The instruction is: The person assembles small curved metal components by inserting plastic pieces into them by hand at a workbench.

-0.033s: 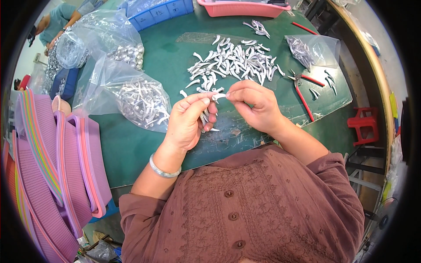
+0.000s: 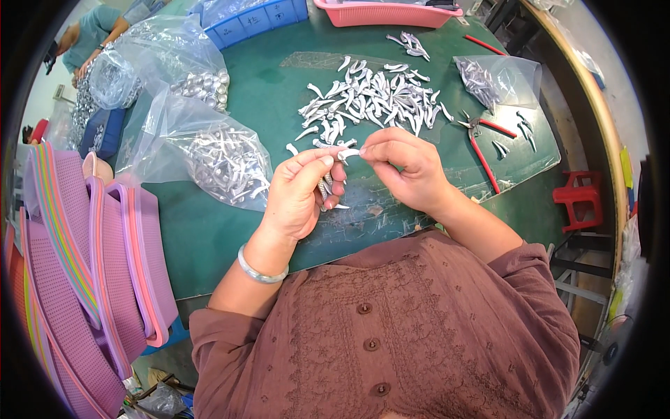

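Observation:
Between my two hands is a small curved silvery metal piece (image 2: 349,153). My left hand (image 2: 296,185) is closed, pinching one end of it between thumb and forefinger, with more such pieces partly hidden under its curled fingers. At the other end, the thumb and fingertips of my right hand (image 2: 405,164) are pressed together on the piece. Just beyond my hands spreads a loose pile of the same curved pieces (image 2: 384,98) on the green table (image 2: 251,84). Red-handled pliers (image 2: 476,133) lie with jaws apart to the right of the pile.
Left of my hands, a clear bag (image 2: 230,164) holds many curved pieces; another bag (image 2: 202,87) behind it holds round metal parts. A small bag (image 2: 481,80) lies at right. Blue (image 2: 255,24) and pink (image 2: 391,14) trays line the back. Purple baskets (image 2: 115,258) stand left; a person (image 2: 98,35) works beyond.

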`<state>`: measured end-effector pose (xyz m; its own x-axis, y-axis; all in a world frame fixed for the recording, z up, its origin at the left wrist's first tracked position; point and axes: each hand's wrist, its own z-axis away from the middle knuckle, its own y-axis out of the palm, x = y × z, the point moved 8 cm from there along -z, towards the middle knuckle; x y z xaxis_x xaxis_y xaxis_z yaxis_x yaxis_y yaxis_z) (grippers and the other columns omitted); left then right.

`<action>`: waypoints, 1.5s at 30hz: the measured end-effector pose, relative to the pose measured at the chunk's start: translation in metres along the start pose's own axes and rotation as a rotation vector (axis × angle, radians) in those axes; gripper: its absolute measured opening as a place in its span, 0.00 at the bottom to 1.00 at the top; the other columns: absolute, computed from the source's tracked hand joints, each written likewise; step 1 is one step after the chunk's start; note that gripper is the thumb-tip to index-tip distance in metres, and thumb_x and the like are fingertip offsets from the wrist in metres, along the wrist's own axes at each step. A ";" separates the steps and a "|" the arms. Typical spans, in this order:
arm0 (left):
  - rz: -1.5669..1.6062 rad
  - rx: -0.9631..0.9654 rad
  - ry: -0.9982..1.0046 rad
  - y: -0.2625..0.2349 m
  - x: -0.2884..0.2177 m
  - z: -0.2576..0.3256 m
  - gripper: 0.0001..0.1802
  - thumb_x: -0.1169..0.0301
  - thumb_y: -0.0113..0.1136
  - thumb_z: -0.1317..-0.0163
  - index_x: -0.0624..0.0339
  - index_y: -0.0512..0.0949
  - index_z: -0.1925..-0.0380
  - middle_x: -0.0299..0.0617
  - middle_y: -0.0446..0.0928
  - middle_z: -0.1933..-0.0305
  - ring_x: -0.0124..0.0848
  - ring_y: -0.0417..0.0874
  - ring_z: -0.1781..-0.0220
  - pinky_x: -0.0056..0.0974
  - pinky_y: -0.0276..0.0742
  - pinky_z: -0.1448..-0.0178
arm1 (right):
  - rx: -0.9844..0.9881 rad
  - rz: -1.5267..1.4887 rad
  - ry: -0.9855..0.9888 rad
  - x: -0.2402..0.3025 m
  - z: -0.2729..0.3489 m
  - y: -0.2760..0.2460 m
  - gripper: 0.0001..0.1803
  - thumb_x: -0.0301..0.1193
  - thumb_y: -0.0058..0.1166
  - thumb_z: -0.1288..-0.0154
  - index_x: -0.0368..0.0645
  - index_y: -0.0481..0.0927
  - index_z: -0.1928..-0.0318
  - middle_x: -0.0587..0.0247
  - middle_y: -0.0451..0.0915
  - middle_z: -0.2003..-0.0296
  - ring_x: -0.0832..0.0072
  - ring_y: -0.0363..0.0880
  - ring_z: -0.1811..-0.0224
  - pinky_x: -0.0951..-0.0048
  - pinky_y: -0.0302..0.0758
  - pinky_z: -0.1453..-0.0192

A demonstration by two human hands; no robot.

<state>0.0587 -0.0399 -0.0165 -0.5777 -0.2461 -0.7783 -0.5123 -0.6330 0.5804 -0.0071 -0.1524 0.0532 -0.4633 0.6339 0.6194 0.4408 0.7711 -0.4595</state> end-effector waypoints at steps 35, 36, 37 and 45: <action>-0.200 -0.008 0.162 0.004 -0.007 0.001 0.11 0.75 0.51 0.42 0.63 0.75 0.59 0.37 0.75 0.71 0.20 0.72 0.76 0.23 0.66 0.78 | -0.018 -0.202 0.151 -0.008 0.004 -0.002 0.15 0.15 0.51 0.50 0.36 0.73 0.59 0.61 0.76 0.68 0.76 0.76 0.66 0.78 0.73 0.61; -0.208 -0.011 0.161 0.003 -0.008 0.001 0.11 0.75 0.50 0.41 0.63 0.74 0.58 0.37 0.75 0.72 0.20 0.72 0.76 0.23 0.65 0.78 | -0.017 -0.202 0.151 -0.007 0.003 -0.002 0.15 0.15 0.51 0.50 0.36 0.73 0.59 0.61 0.76 0.68 0.76 0.76 0.66 0.78 0.73 0.61; -0.216 -0.014 0.160 0.003 -0.008 0.002 0.11 0.74 0.50 0.41 0.64 0.74 0.58 0.38 0.75 0.72 0.20 0.71 0.76 0.23 0.65 0.78 | -0.017 -0.202 0.152 -0.008 0.003 -0.002 0.15 0.16 0.51 0.50 0.36 0.73 0.59 0.61 0.76 0.69 0.76 0.76 0.67 0.78 0.73 0.61; -0.167 -0.032 0.121 0.001 -0.006 0.000 0.10 0.74 0.51 0.42 0.63 0.75 0.60 0.37 0.75 0.72 0.20 0.71 0.76 0.23 0.65 0.78 | -0.006 -0.208 0.171 -0.010 0.004 0.000 0.16 0.16 0.51 0.50 0.36 0.73 0.58 0.61 0.76 0.70 0.76 0.76 0.67 0.77 0.73 0.61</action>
<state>0.0612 -0.0391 -0.0111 -0.4053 -0.2209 -0.8871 -0.5729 -0.6948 0.4348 -0.0055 -0.1586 0.0449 -0.4084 0.4419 0.7987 0.3541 0.8832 -0.3076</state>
